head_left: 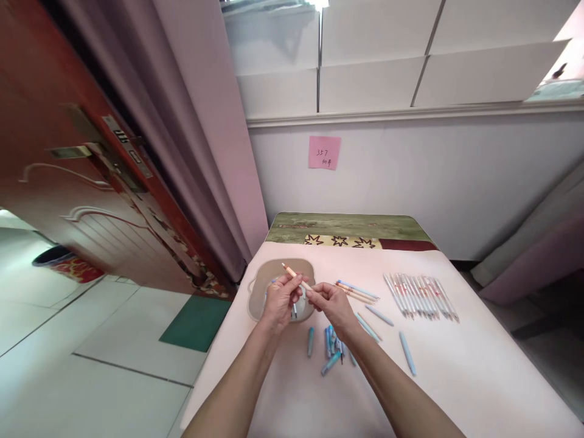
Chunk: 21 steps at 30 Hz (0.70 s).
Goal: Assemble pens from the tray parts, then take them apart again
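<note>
Both my hands hold one orange-and-cream pen (292, 272) above a beige basket (255, 286). My left hand (281, 298) is closed around its middle, and its tip points up and to the left. My right hand (332, 304) pinches the lower end. Inside the basket a few more pens show, partly covered by my left hand. Just beyond my right hand lie several orange and blue pens (358, 291). Below my hands is a loose pile of short blue pens (329, 342), partly hidden by my right forearm.
A row of several white-and-red pens (420, 296) lies side by side at the right. Single blue pens (407, 354) lie nearer me on the pale tablecloth (493, 365). A pink note (324, 152) is stuck on the wall behind. At the left stands a red door (104, 182).
</note>
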### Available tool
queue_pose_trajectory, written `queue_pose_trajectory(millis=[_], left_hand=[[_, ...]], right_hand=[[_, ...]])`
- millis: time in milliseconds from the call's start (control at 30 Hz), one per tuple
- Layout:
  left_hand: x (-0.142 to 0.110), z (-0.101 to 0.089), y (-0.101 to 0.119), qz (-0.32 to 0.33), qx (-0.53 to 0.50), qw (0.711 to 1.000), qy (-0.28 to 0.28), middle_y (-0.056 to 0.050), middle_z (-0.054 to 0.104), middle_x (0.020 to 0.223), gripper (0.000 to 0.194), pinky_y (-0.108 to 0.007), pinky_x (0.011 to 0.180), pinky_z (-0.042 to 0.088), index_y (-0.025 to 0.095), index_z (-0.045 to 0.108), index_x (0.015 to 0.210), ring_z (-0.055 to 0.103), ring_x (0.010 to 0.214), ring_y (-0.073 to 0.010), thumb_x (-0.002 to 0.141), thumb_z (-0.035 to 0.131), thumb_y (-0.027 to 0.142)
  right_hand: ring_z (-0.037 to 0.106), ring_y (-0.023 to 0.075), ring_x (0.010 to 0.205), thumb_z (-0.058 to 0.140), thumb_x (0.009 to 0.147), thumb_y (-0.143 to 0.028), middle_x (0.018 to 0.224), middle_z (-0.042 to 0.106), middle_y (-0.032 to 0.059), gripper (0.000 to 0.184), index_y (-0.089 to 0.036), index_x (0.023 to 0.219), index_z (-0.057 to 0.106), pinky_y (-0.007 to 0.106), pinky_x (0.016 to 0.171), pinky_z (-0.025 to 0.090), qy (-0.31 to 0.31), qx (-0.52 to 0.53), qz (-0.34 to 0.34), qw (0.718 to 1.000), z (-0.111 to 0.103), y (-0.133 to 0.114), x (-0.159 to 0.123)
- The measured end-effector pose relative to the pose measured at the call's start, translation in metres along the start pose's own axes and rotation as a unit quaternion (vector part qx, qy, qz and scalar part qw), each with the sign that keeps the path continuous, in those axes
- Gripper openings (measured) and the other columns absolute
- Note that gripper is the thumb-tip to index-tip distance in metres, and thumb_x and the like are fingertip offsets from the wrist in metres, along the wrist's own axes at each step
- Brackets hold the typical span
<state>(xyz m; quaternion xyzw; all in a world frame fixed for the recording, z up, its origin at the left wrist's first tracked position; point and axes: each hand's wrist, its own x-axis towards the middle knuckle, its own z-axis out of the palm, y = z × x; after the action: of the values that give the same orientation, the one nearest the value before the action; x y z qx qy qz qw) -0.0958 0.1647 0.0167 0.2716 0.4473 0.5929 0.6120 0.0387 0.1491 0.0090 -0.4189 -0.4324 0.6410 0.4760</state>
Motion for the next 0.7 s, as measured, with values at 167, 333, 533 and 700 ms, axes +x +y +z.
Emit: queue_pose_trajectory(millis=[167, 333, 533, 700], left_hand=[[-0.001, -0.001, -0.001, -0.014, -0.016, 1.000, 0.000, -0.007, 0.071, 0.079, 0.034, -0.012, 0.038, 0.033, 0.010, 0.068, 0.085, 0.048, 0.045, -0.0019, 0.059, 0.083, 0.027], [0.000, 0.001, -0.003, -0.013, -0.022, 1.000, 0.019, -0.005, 0.069, 0.071, 0.032, -0.012, 0.036, 0.030, 0.009, 0.069, 0.078, 0.045, 0.042, -0.0011, 0.058, 0.084, 0.028], [0.000, 0.002, -0.007, -0.007, -0.040, 0.998, 0.042, -0.003, 0.068, 0.068, 0.030, -0.011, 0.036, 0.032, 0.009, 0.069, 0.073, 0.046, 0.043, -0.0006, 0.056, 0.085, 0.027], [0.000, 0.001, -0.007, -0.014, -0.052, 0.998, 0.042, -0.005, 0.071, 0.075, 0.026, -0.011, 0.038, 0.036, 0.010, 0.069, 0.076, 0.050, 0.045, -0.0019, 0.058, 0.084, 0.023]], right_hand=[[0.031, 0.0060, 0.037, 0.050, 0.079, -0.069, 0.043, 0.046, -0.0055, 0.058, -0.013, 0.076, 0.066, 0.021, 0.040, 0.019, -0.040, -0.007, 0.106, 0.994, -0.002, 0.001, 0.001], [0.045, 0.0079, 0.046, 0.072, 0.067, -0.055, 0.056, 0.061, 0.0000, 0.043, -0.014, 0.073, 0.065, 0.021, 0.046, 0.030, -0.001, -0.010, 0.042, 0.999, -0.004, 0.011, 0.007], [0.055, 0.0142, 0.060, 0.074, 0.067, -0.047, 0.067, 0.068, 0.0026, 0.032, -0.017, 0.074, 0.068, 0.024, 0.057, 0.040, 0.105, -0.168, -0.093, 0.976, -0.002, 0.014, 0.004], [0.050, 0.0118, 0.046, 0.060, 0.075, -0.061, 0.054, 0.062, 0.0011, 0.047, -0.015, 0.079, 0.068, 0.022, 0.046, 0.035, 0.066, -0.122, -0.011, 0.990, -0.001, 0.014, 0.003]])
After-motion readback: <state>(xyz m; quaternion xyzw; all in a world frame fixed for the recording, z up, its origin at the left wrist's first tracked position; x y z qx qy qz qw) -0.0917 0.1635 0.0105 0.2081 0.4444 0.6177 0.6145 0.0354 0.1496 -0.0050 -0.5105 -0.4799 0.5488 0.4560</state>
